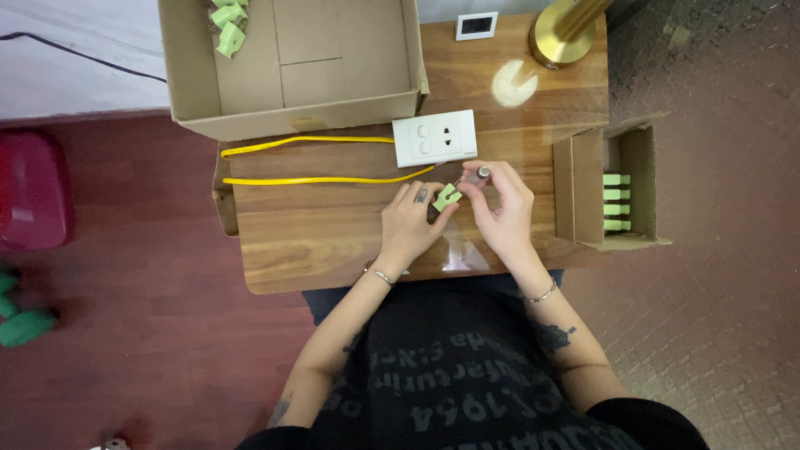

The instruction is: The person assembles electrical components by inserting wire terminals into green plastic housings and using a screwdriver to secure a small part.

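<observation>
Just small pale-green plug (447,197) (two-pronged)

glossy wooden table (317,242), matt cardboard box (250,108), shiny brass lamp base (557,42)

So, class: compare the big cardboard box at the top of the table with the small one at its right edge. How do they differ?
The big cardboard box is wide, shallow and lies flat; the small cardboard box is narrower and overhangs the table edge. The big one holds loose green pieces in one corner; the small one's green pieces sit in a neat row. Both are open brown cardboard.
</observation>
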